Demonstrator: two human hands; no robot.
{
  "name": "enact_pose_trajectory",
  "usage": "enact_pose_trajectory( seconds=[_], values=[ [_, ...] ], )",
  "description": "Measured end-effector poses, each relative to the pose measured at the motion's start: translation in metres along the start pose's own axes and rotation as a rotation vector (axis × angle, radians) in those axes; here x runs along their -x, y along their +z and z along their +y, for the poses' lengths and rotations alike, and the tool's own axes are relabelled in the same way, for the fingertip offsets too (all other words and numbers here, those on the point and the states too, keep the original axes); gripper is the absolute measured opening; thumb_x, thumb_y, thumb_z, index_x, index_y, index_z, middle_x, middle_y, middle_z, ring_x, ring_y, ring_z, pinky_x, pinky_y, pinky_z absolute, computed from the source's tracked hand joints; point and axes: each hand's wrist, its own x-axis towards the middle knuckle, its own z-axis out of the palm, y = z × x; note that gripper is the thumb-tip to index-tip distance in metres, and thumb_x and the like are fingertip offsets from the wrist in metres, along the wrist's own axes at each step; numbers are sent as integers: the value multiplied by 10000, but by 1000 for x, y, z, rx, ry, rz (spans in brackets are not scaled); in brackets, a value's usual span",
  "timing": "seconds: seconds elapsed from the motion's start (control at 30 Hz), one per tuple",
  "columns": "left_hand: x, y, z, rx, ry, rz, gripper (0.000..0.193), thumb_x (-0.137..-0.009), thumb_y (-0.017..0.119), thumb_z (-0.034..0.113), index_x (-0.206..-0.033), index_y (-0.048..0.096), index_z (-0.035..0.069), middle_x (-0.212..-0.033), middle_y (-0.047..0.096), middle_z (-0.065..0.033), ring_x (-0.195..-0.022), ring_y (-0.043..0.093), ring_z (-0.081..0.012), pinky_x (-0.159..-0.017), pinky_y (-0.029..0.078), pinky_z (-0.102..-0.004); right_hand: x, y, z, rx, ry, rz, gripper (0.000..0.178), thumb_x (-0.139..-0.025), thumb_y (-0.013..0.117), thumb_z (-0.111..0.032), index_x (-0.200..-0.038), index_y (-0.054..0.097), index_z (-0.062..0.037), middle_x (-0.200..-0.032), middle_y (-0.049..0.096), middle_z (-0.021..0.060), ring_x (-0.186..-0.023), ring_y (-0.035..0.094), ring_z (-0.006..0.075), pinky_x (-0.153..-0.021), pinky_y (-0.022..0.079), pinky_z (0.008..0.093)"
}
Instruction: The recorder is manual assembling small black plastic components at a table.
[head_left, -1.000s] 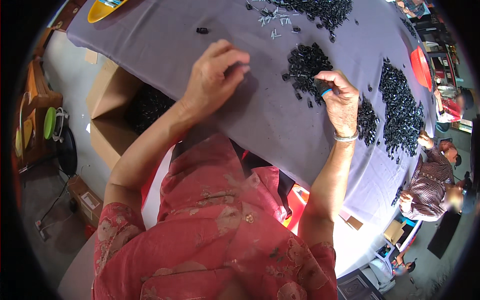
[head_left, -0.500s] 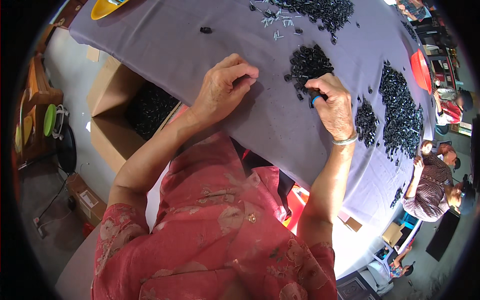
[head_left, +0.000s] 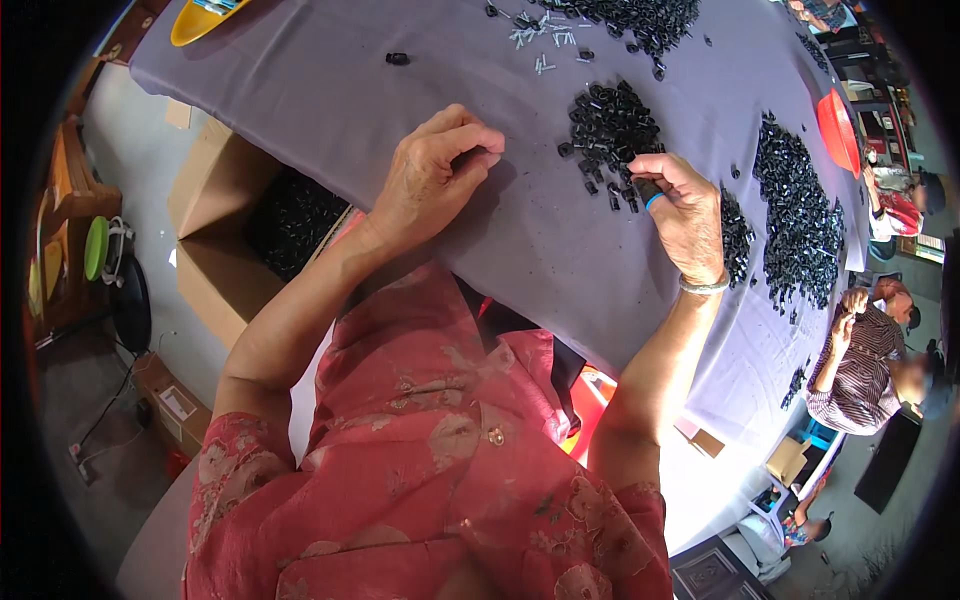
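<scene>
At the far left, beside the desk (head_left: pixel 300 110), we saw a green disc (head_left: pixel 97 248). A yellow dish (head_left: pixel 185 32) sat at the desk's upper left edge, and below it an open box (head_left: pixel 212 290) held many black parts. On the cloth, one loose part (head_left: pixel 398 59) lay beyond the left hand (head_left: pixel 440 170). That hand hung over the desk with thumb and forefinger bent close together; we could not tell whether they pinched anything. Further right were pale pins (head_left: pixel 545 36), beside a heap at the top. The near pile (head_left: pixel 612 115) of black parts lay mid-desk, just beside the right hand (head_left: pixel 688 205). There, thumb and forefinger met near the pile's lower right edge, the thumb in a black cover (head_left: pixel 650 188) with a blue band; we could not tell what they gripped. Beyond, we saw a bigger pile (head_left: pixel 800 215), a red bowl (head_left: pixel 838 132) and a person in stripes (head_left: pixel 855 365).
</scene>
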Motion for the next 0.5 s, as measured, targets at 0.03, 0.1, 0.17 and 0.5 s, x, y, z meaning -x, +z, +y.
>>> enact_pose_trajectory(
  seconds=[0.03,0.1,0.17,0.5],
  values=[
    [0,0,-1,-1,-1,0,147,-818,642,-59,-942,645,20,-900,596,-66,-804,593,-175,-718,478,-264,0,0,-1,-2,0,-1,323,-721,500,186,-939,659,10,-845,619,26,-783,603,85,-749,479,207],
    [0,0,-1,20,-3,-2,142,-818,647,-54,-940,645,18,-896,595,-65,-803,593,-175,-719,479,-265,-1,-2,-4,124,-27,-57,317,-718,504,185,-928,663,9,-827,615,16,-765,593,80,-702,474,213],
    [-1,1,-1,13,-9,-6,141,-817,648,-53,-939,645,17,-895,596,-64,-802,594,-176,-718,479,-266,-1,1,-6,164,-42,-60,309,-705,510,179,-911,661,6,-796,600,25,-737,592,90,-673,467,220],
    [0,2,-1,11,47,15,159,-820,633,-77,-949,637,15,-883,595,-68,-794,605,-176,-691,481,-276,-4,21,-12,461,-158,27,175,-630,591,71,-784,608,-11,-679,537,77,-579,516,181,-562,444,290]
  ],
)
